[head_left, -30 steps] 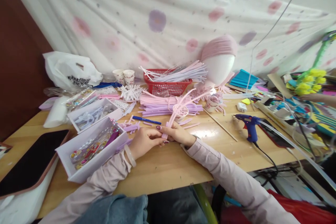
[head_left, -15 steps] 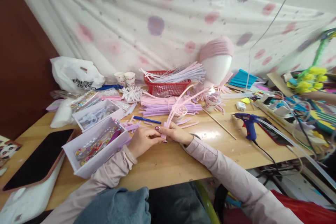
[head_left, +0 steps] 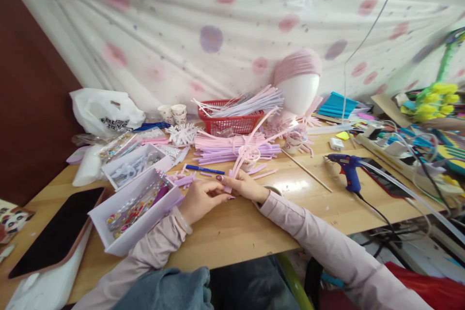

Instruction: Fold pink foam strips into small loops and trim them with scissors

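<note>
Two or so pink pipe cleaners (head_left: 250, 147) rise from between my hands, their upper ends spreading apart over the table. My right hand (head_left: 244, 186) is closed on their lower end, thumb pressed along them. My left hand (head_left: 201, 198) meets it from the left, thumb and fingers pinched at the same lower end, where a short lilac-pink piece crosses the stems. Just beyond my hands lies a blue pen (head_left: 204, 169). Behind the held stems stands a paper cup (head_left: 250, 157) of pink bits, before a bundle of pink and purple pipe cleaners (head_left: 214, 147).
White boxes of beads and trinkets (head_left: 105, 225) sit left. A red basket (head_left: 232, 123) of pipe cleaners and a white head form (head_left: 300, 92) stand behind. At right are a wooden stick (head_left: 308, 172), a blue glue gun (head_left: 348, 172) with cord and a power strip (head_left: 385, 150).
My hands stay together on the pipe cleaners, with the left fingers shifting slightly at the lower end. The whole view has moved a little.
</note>
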A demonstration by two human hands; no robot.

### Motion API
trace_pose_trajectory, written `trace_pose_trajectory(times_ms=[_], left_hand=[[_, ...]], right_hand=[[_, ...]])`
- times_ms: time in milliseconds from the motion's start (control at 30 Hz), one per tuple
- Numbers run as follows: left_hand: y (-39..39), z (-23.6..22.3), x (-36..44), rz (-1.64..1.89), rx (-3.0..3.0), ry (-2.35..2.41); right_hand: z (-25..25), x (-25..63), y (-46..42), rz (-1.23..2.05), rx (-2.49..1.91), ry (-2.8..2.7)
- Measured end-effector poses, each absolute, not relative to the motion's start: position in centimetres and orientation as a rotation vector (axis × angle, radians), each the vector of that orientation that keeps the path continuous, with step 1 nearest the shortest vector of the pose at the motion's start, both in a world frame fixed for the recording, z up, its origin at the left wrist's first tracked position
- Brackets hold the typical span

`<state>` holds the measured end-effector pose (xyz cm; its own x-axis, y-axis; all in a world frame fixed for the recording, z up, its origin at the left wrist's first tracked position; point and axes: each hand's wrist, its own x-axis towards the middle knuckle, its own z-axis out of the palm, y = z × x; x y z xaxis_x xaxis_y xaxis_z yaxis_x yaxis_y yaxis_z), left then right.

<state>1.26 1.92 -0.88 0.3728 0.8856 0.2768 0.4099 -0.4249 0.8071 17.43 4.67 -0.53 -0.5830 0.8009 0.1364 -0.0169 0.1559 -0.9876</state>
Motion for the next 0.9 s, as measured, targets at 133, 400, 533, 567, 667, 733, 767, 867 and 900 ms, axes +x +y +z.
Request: trace_pose_trajectory(times_ms=[133, 400, 533, 567, 667, 733, 767, 867, 900], left_hand=[[1.96, -0.95, 1.08, 0.991, 2.098, 1.147], [1.85, -0.93, 1.25, 0.877, 1.790, 1.072], [1.93, -0.87, 1.51, 0.773, 1.526, 0.981], [1.97, -0.87, 1.54, 0.757, 1.483, 0.972], [2.08, -0.79, 1.59, 0.714, 1.358, 0.932], [2.09, -0.62, 1.63, 0.711, 1.292, 0.904], [2.07, -0.53, 1.65, 0.712, 1.267, 0.891], [1.95, -0.28, 1.68, 0.691, 1.233, 0.866], [1.91, -0.23, 1.66, 0.675, 1.234, 0.857]], right_hand=[[-0.34, 17.37, 4.45, 1.479, -0.760, -1.789], [0.00, 17.32, 4.38, 1.488, -0.746, -1.772], [-0.41, 17.51, 4.42, 1.460, -0.718, -1.859], [-0.56, 17.55, 4.43, 1.438, -0.720, -1.884], [-0.81, 17.63, 4.46, 1.374, -0.765, -1.896], [-0.75, 17.70, 4.52, 1.354, -0.805, -1.861], [-0.67, 17.76, 4.57, 1.343, -0.831, -1.832], [-0.28, 18.00, 4.79, 1.295, -0.915, -1.763], [-0.13, 18.09, 4.83, 1.277, -0.932, -1.758]])
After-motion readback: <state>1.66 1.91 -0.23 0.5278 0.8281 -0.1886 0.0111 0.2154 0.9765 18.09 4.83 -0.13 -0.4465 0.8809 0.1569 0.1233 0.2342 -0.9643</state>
